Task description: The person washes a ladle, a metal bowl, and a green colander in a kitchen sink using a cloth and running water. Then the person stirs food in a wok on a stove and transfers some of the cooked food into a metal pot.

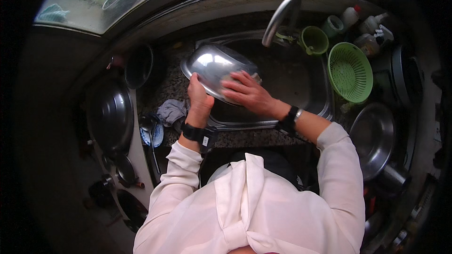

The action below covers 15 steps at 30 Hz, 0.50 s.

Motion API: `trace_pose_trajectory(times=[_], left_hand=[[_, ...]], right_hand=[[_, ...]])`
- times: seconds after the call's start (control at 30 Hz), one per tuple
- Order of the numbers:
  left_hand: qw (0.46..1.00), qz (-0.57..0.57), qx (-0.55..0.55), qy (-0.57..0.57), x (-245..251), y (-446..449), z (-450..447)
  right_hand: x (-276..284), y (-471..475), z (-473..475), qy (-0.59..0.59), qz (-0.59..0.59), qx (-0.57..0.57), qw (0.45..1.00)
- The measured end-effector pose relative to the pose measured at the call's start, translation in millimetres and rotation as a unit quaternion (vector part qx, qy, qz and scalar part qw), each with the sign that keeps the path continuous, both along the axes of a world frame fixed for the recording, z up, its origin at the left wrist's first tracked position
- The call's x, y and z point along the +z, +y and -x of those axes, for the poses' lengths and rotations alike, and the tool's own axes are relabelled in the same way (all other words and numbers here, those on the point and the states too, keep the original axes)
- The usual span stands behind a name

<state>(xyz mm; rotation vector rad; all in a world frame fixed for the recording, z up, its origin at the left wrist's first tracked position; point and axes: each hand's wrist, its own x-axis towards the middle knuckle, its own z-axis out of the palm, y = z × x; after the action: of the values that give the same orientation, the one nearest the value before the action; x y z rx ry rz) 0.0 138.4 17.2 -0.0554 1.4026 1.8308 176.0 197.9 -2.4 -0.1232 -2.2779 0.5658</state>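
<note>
A shiny metal bowl is tilted over the left part of the sink, its rounded outside facing up. My left hand grips its near rim, thumb on the outside. On the bowl's near right side my right hand presses a pale scrubbing pad, mostly hidden under the fingers. Slight blur lies over the right hand. The bowl's inside is turned away from view. Beyond the bowl, the curved metal faucet arches over the sink; I see no water stream from it.
Right of the sink stand a green colander, a small green cup, several bottles and a large metal basin. At left lie a grey cloth, a ladle on a blue-patterned dish, a dark pan and a large dark wok-like vessel.
</note>
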Motion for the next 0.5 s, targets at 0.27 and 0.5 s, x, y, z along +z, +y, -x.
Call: trace_pose_trajectory(times=[0.27, 0.5], left_hand=[[0.999, -0.021, -0.047, -0.008, 4.7, 0.6, 8.8], [0.998, -0.016, -0.021, -0.06, -1.6, -19.7, 44.6]], right_hand=[[15.2, -12.7, 29.1, 0.024, -0.013, -0.05, 0.998], [-52.6, 3.4, -35.5, 0.098, 0.073, -0.077, 0.99]])
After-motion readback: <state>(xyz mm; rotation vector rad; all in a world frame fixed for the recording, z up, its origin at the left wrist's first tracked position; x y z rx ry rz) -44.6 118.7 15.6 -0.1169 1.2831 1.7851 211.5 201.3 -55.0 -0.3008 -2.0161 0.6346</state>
